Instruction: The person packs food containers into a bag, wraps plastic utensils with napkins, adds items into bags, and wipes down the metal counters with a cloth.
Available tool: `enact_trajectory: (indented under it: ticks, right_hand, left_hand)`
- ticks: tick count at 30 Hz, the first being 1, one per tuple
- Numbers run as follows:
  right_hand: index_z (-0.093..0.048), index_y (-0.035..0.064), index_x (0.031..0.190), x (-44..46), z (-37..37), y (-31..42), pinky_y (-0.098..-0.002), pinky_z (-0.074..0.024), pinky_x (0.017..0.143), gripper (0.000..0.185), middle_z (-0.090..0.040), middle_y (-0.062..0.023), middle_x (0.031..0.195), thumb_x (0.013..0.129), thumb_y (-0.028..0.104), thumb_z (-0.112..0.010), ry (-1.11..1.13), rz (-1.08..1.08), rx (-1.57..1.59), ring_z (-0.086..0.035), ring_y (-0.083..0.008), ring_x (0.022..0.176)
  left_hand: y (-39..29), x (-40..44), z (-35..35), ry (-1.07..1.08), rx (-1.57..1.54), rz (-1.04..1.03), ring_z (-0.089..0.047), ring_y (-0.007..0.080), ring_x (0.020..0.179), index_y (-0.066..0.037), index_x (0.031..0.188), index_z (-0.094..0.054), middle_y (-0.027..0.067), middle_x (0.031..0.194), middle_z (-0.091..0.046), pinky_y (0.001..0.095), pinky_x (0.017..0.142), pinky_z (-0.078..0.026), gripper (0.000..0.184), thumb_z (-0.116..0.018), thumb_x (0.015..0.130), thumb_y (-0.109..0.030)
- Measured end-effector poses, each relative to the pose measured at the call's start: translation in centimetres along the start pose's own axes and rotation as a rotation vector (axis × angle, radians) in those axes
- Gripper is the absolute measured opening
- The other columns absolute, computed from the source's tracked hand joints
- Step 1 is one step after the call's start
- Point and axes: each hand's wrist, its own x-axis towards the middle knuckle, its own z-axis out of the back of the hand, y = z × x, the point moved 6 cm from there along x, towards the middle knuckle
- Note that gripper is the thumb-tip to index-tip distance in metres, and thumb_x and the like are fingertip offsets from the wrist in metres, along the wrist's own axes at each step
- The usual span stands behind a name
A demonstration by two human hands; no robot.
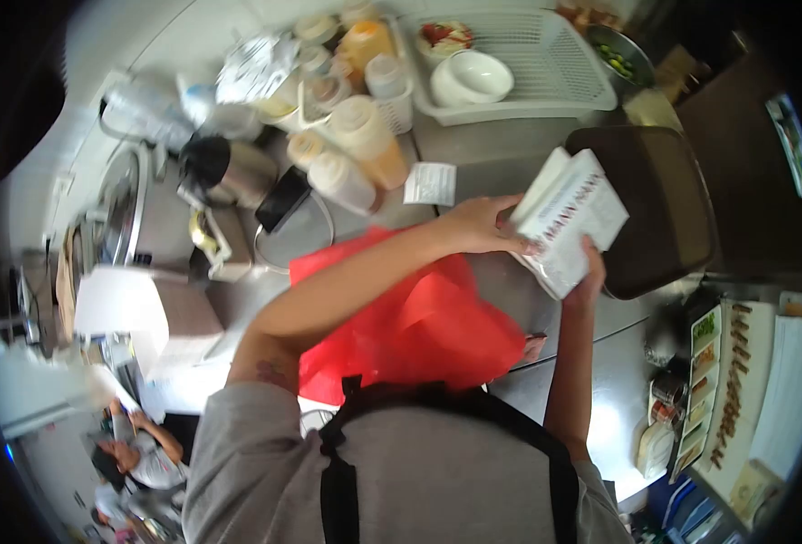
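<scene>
Both hands hold a white packet (571,218) with red and blue print, tilted above the steel counter. My left hand (484,227) grips its left edge, the thumb across the front and the other fingers partly hidden behind. From the lower right, my right hand (586,276) closes on it, with the thumb on the printed face. The packet's top edge shows more than one layer; what is inside cannot be seen. Below my left forearm lies a crumpled red plastic bag (437,317). Right behind the packet is a dark brown tray (659,213).
Squeeze bottles (365,131) crowd the back, near a black phone (283,199) with a cable. A white plastic basket (555,63) holds white bowls (478,77). Small food containers (702,372) line the right side. Other people (143,453) are at the lower left.
</scene>
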Motion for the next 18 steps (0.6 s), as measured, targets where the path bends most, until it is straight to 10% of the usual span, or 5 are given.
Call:
enact_trajectory:
  ticks: [5, 8, 18]
  right_hand:
    - [-0.042, -0.0025, 0.132, -5.4, -5.5, 5.6, -0.0401, -0.0425, 0.098, 0.052, -0.053, -0.0162, 0.127, 0.092, 0.031, -0.047, 0.314, 0.051, 0.276, -0.053, -0.0305, 0.115]
    - [-0.05, 0.0012, 0.124, -7.2, -7.1, 5.3, -0.0362, -0.0461, 0.093, 0.045, -0.055, -0.012, 0.124, 0.092, 0.032, -0.051, 0.387, -0.397, 0.836, -0.055, -0.0261, 0.113]
    - [-0.053, -0.0002, 0.121, -23.2, -20.9, -9.6, -0.0301, -0.049, 0.084, 0.046, -0.063, -0.0123, 0.106, 0.087, 0.031, -0.056, 0.484, -1.059, -0.028, -0.062, -0.0201, 0.095]
  left_hand:
    - [-4.3, -19.9, 4.3, -0.647, 0.366, -0.274, -0.052, 0.0299, 0.107, 0.0, 0.132, -0.041, 0.0211, 0.112, -0.055, 0.0389, 0.092, -0.042, 0.074, -0.068, 0.079, -0.044]
    - [-2.7, -31.6, 4.3, -0.882, 0.461, -0.123, -0.039, 0.0386, 0.122, 0.002, 0.14, -0.027, 0.0275, 0.13, -0.042, 0.045, 0.1, -0.037, 0.092, -0.072, 0.071, -0.04]
    - [8.8, -42.0, -0.2, -1.37, 0.285, 0.2, -0.047, 0.0388, 0.115, -0.003, 0.125, -0.044, 0.0226, 0.123, -0.051, 0.0504, 0.1, -0.036, 0.054, -0.063, 0.079, -0.026]
